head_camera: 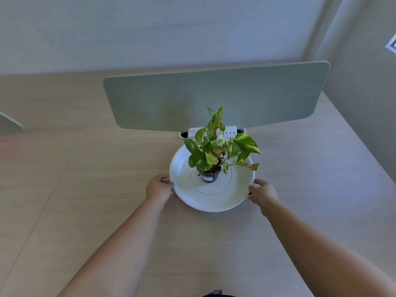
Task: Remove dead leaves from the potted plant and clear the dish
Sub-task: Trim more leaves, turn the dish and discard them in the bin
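The fingers of the left hand (159, 188) and right hand (261, 192) are clamped on opposite rims of the white dish (205, 200). Between them, past the fingertips, the potted plant (216, 151) stands upright in the dish on the worktop (90, 179); some leaves show brown patches. Beyond stands a grey-green divider panel (214, 97).

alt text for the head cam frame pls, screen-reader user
Both hands, left hand and right hand, grip opposite rims of a white dish holding a small potted plant with some browned leaves. The dish sits on a wooden table, before a grey-green divider panel.
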`<state>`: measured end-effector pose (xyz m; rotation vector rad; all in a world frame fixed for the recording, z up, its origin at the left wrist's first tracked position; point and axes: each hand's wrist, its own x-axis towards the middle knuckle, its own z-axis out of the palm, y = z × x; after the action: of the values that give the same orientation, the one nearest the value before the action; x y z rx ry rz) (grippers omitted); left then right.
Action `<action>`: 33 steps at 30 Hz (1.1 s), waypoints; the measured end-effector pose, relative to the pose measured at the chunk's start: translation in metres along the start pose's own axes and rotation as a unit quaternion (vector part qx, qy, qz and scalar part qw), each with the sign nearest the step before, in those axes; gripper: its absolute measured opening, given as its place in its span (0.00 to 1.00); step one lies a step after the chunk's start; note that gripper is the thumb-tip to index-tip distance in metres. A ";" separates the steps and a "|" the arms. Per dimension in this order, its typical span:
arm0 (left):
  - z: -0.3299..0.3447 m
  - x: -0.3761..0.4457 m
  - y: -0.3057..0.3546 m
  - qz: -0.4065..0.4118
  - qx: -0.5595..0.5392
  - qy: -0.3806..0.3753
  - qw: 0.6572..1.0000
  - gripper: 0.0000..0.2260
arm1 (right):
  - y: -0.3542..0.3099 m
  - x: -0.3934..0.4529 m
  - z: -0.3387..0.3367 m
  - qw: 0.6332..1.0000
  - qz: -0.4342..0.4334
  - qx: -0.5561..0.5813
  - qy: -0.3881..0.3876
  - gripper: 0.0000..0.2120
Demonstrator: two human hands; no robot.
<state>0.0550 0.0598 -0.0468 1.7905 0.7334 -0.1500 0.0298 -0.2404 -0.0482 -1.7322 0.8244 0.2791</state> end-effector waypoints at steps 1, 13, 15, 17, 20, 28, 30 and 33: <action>0.002 0.002 0.001 -0.001 0.001 -0.002 1.000 0.14 | -0.003 0.003 -0.002 1.000 -0.003 -0.005 0.004 0.16; 0.014 0.018 0.004 -0.012 -0.050 -0.002 0.999 0.18 | -0.038 0.046 -0.002 0.998 -0.034 -0.053 -0.004 0.15; 0.015 0.019 0.005 -0.009 -0.055 -0.004 0.998 0.19 | -0.042 0.050 -0.003 0.997 -0.036 -0.063 -0.004 0.16; 0.017 0.022 0.005 -0.004 -0.054 -0.008 0.999 0.20 | -0.045 0.055 -0.003 0.997 -0.036 -0.065 -0.004 0.16; 0.021 0.025 0.006 0.003 -0.046 -0.006 0.999 0.20 | -0.047 0.058 -0.004 0.998 -0.034 -0.062 0.000 0.16; 0.022 0.026 0.008 -0.004 -0.058 -0.011 0.998 0.21 | -0.048 0.064 -0.004 0.999 -0.020 -0.045 -0.005 0.16; 0.021 0.024 0.009 -0.001 -0.052 -0.016 0.999 0.22 | -0.046 0.062 -0.004 0.999 -0.020 -0.037 0.000 0.15; 0.017 0.017 0.006 0.008 -0.051 -0.023 0.998 0.24 | -0.047 0.057 -0.006 0.999 -0.031 0.011 0.040 0.19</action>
<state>0.0764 0.0499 -0.0553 1.6896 0.6808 -0.1401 0.1000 -0.2621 -0.0435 -1.7535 0.8270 0.1587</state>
